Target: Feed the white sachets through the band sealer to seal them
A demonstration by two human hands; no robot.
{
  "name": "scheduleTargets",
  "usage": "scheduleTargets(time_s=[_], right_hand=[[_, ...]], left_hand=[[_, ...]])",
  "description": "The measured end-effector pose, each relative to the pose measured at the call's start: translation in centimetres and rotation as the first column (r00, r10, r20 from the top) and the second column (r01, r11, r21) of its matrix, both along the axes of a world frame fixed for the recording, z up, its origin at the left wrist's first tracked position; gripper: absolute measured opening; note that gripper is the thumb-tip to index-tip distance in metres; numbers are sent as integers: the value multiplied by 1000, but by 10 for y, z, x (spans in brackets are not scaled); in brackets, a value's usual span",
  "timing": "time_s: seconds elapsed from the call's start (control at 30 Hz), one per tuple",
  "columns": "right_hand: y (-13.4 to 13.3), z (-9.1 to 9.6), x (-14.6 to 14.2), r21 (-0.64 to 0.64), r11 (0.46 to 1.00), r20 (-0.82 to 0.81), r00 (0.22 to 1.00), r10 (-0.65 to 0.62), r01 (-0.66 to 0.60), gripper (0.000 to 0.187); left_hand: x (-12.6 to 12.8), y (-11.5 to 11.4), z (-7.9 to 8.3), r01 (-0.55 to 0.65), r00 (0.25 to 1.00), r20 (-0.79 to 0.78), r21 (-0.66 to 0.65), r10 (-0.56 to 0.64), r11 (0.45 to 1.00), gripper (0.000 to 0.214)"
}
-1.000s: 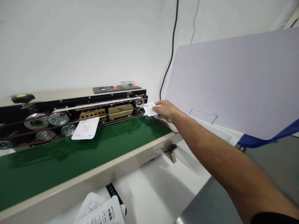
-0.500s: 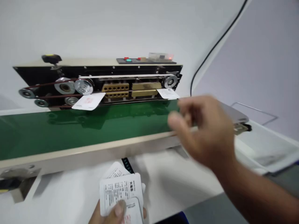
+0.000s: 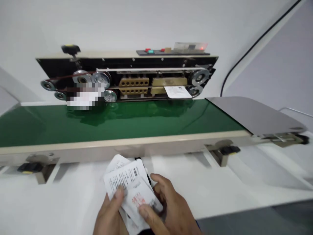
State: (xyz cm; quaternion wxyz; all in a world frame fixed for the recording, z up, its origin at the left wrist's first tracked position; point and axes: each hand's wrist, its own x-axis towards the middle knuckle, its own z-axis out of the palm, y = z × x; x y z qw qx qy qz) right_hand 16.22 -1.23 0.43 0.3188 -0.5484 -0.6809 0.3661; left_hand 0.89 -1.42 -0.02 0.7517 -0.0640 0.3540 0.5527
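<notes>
My left hand (image 3: 110,213) grips a stack of small white printed pouches (image 3: 124,182) at the bottom of the view, thumb on top. My right hand (image 3: 168,209) pinches the front pouch (image 3: 141,199) of that stack, the one with red print. Behind them runs a band sealer (image 3: 132,62) with a green conveyor belt (image 3: 117,120). One white pouch (image 3: 177,92) sits in the sealing jaws near the right end. Another pouch (image 3: 84,97), blurred out, hangs in the jaws at the left.
A grey infeed plate (image 3: 254,114) extends from the belt's right end. Black adjustment knobs (image 3: 228,150) (image 3: 29,167) stick out below the belt's front frame. A control panel (image 3: 171,51) with red and green buttons tops the machine. A black cable (image 3: 256,39) runs up the wall.
My right hand let go of the pouch at the sealer's right end and came back down to the stack in my left hand. Both pouches in the jaws travelled leftward. The view swung left.
</notes>
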Motion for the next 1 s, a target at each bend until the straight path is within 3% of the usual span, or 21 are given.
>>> scheduleTargets(time_s=[0.13,0.33,0.5,0.63,0.77,0.87,1.0], right_hand=[[-2,10,-1,72,997,-5,999,-36,37,20],[-4,2,-3,166,969,-147,976,-162,186,14],[0,1,14,41,976,-339,922,-187,213,21],[0,3,22,-46,972,-396,889,-230,231,25],[-3,2,12,-132,977,-467,859,-212,169,26],[-3,2,7,-203,973,-553,808,-203,105,28],[4,13,22,-151,972,-630,740,-237,182,24]], left_hand=[[1,-1,7,-88,996,-6,47,88,995,70],[5,-3,11,-158,972,-165,65,167,985,67],[7,-1,17,-151,958,-243,29,154,988,61],[7,-2,16,-141,950,-283,-23,128,990,62],[9,-5,18,-38,966,-258,-13,34,999,64],[11,-4,25,-57,957,-288,-29,46,998,68],[10,-4,32,-67,961,-274,-109,35,992,71]])
